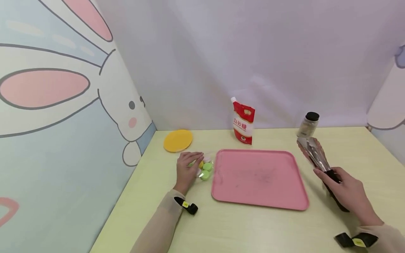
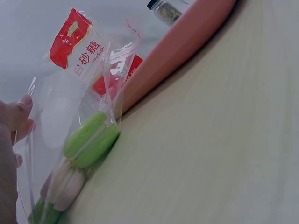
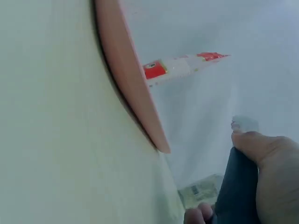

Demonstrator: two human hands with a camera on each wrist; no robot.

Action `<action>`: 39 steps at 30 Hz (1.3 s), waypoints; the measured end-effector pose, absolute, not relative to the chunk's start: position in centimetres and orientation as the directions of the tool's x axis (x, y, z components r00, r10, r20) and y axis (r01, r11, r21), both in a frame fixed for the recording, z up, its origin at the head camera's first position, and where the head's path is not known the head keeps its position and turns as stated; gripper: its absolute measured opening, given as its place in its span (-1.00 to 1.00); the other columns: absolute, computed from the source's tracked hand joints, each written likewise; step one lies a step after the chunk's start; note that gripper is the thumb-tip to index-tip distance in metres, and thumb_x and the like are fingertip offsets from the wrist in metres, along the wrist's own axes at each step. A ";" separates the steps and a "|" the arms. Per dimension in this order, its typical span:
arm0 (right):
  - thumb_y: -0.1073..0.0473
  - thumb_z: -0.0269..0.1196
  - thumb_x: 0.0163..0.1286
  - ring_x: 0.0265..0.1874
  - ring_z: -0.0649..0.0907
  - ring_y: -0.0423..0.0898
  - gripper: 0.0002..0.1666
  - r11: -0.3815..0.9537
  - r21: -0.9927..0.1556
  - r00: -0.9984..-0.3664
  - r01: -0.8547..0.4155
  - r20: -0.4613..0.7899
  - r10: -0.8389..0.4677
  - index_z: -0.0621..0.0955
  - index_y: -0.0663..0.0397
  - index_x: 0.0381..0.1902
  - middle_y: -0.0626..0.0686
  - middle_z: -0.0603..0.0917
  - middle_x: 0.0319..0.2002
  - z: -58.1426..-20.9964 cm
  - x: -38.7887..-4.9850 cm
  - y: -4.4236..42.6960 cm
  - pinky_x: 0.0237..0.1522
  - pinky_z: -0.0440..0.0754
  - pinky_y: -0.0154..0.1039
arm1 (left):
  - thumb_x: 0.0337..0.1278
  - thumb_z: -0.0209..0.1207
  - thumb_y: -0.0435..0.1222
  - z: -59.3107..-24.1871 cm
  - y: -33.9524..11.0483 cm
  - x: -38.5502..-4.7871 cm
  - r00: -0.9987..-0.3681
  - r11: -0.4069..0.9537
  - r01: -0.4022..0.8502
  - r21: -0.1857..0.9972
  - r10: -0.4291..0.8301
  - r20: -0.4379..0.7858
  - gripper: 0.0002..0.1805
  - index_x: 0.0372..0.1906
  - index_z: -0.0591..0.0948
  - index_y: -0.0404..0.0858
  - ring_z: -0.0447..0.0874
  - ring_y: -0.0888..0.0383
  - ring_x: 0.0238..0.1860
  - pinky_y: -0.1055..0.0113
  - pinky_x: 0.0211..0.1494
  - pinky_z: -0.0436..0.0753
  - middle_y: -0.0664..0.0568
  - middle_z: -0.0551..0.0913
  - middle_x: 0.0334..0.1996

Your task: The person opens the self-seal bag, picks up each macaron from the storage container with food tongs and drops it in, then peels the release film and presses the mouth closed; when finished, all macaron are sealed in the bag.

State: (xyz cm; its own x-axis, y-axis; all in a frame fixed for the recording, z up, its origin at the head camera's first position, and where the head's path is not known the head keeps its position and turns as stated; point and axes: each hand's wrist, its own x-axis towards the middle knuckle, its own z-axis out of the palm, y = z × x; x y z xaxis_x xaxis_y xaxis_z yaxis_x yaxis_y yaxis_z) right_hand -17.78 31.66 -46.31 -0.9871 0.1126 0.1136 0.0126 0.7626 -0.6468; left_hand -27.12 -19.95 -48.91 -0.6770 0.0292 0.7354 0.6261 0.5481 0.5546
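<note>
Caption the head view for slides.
Left hand holds clear plastic bag of round multicoloured macarons; right hand, black-handled metal tongs.

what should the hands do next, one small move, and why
Probably swing the tongs left across the pink tray toward the macarons: the right hand holds the tongs at the tray's right side, while on its left side the left hand pinches the clear plastic bag that holds the macarons.
</note>
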 end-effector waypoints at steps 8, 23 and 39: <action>-0.31 0.17 0.43 -0.07 0.52 0.47 -0.10 0.722 -0.684 -0.970 0.104 0.090 0.225 0.38 0.48 0.21 0.55 0.53 0.02 -47.3 -18.3 32.2 -0.27 0.45 0.16 | 0.18 0.41 -0.21 -48.5 -20.3 -27.3 -0.684 0.549 0.621 0.560 0.031 0.729 -0.85 -0.15 0.82 -0.09 0.59 0.12 -0.04 0.10 0.14 0.39 0.21 0.78 -0.11; -0.07 0.44 0.20 -0.30 0.55 0.47 -0.13 0.825 -0.556 -0.934 -0.104 0.340 0.112 0.42 0.61 0.12 0.53 0.59 -0.28 -49.1 -17.8 32.2 -0.32 0.22 0.21 | 0.11 0.44 -0.29 -48.9 -19.7 -27.0 -0.678 0.542 0.631 0.555 0.037 0.734 -0.83 -0.16 0.82 -0.13 0.60 0.11 -0.06 0.07 0.08 0.38 0.17 0.79 -0.14; -0.03 0.32 0.34 -0.13 0.46 0.60 -0.09 0.820 -0.558 -0.940 -0.124 0.332 0.084 0.29 0.71 0.24 0.72 0.44 -0.05 -49.0 -18.0 32.0 -0.17 0.23 0.38 | 0.20 0.40 -0.20 -49.1 -20.1 -27.4 -0.684 0.559 0.623 0.548 0.049 0.728 -0.81 -0.09 0.81 -0.09 0.58 0.14 -0.05 0.06 0.06 0.37 0.22 0.78 -0.12</action>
State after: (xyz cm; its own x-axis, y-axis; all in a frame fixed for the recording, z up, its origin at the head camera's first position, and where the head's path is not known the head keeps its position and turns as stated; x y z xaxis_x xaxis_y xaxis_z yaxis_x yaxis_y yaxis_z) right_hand -17.96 32.01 -49.00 -0.9396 0.0836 0.3318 -0.1242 0.8203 -0.5583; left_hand -27.35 -20.07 -49.09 -0.6839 0.0491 0.7279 0.6229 0.5587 0.5475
